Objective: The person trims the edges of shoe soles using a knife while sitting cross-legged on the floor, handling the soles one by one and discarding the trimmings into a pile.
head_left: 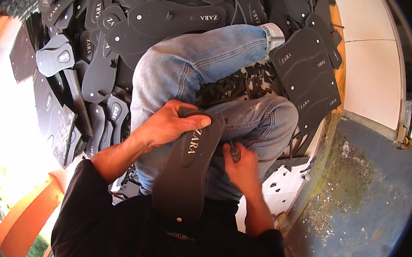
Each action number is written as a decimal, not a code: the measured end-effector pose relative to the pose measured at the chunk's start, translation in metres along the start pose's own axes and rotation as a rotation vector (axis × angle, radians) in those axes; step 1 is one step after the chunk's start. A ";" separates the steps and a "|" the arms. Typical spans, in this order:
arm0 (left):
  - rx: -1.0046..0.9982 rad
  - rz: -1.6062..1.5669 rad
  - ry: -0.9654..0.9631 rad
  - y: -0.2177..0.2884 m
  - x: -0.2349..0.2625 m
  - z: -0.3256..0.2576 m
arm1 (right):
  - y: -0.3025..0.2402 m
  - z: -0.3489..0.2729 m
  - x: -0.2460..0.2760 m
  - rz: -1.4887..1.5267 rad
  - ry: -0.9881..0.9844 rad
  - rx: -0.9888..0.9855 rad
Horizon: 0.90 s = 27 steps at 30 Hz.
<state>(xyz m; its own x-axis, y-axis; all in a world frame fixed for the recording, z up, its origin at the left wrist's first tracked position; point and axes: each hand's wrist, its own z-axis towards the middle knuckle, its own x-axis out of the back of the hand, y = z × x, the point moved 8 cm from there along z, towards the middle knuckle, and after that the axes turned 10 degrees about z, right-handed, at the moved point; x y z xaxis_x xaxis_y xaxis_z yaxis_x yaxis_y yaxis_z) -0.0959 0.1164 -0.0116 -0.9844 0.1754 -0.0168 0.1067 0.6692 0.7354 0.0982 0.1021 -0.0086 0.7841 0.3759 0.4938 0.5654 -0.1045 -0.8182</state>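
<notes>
The left hand (166, 124) is squeezing the top of a black sole (187, 166) lying on the knees. Right beside the sole, the right hand (241, 169) is gripping a small tool (235, 152) (maybe a knife). It could slip and nick fingers.

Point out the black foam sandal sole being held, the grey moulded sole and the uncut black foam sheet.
black foam sandal sole (188, 169), head view, mid-length
grey moulded sole (54, 57), head view, centre
uncut black foam sheet (310, 76), head view, middle
</notes>
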 end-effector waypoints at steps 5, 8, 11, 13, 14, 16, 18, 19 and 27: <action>-0.058 -0.036 -0.195 0.003 -0.012 0.004 | -0.039 0.046 0.002 -0.011 -0.072 0.227; -0.105 -0.043 -0.196 0.005 -0.016 0.004 | -0.014 0.053 0.003 0.382 -0.112 -0.003; -0.123 0.004 -0.187 -0.007 -0.021 0.015 | -0.015 0.055 -0.004 0.790 -0.260 -0.247; -0.052 -0.081 -0.222 -0.009 -0.026 0.018 | -0.017 0.053 -0.009 0.881 -0.344 -0.260; -0.075 -0.299 -0.302 -0.013 -0.029 0.024 | -0.014 0.053 0.002 0.933 -0.188 -0.265; -0.128 -0.732 -0.458 -0.018 -0.030 0.039 | -0.013 0.054 0.025 1.028 0.124 -0.260; -0.335 -0.567 -0.329 -0.003 -0.032 0.034 | -0.004 0.050 0.045 1.237 0.300 -0.179; -0.433 -0.334 -0.124 0.007 -0.039 0.021 | -0.006 0.044 0.049 1.293 0.335 -0.132; -0.337 -0.868 0.174 0.033 -0.099 0.016 | -0.005 -0.008 0.058 1.103 0.470 0.051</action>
<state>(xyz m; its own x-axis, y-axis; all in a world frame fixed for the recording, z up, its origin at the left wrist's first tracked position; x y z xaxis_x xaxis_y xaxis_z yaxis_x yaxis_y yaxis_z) 0.0075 0.1326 0.0041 -0.7108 -0.4142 -0.5685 -0.6920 0.2667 0.6709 0.1430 0.1176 0.0269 0.8626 -0.2666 -0.4300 -0.4720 -0.1182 -0.8736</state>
